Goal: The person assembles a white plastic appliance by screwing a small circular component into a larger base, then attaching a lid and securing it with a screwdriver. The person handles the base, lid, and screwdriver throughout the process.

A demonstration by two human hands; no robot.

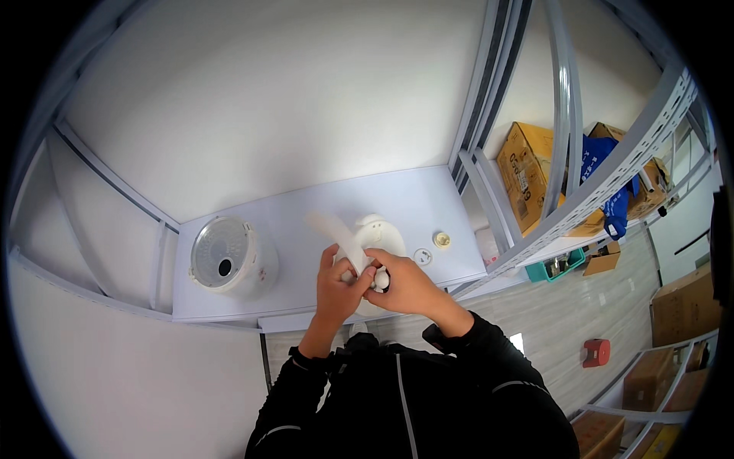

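Observation:
At the middle of the white table (306,203), my left hand (336,292) pinches a thin white strip-like piece (334,232), whose upper end is smeared by motion. My right hand (404,284) is closed against the same piece, thumbs close together. A small white rounded part (381,280) with a dark edge shows by its fingers; I cannot tell whether it is held. Behind and partly under both hands lies a white oval appliance part (388,237), probably a lid. To its right are a white disc with holes (423,256) and a small cream-coloured round cap (442,240).
A white drum-shaped appliance body (264,268) with a perforated metallic interior stands on the left of the table. Grey metal posts frame the table. To the right are a shelf with a yellow carton (527,172), a teal bin (556,266) and a red stool (596,353).

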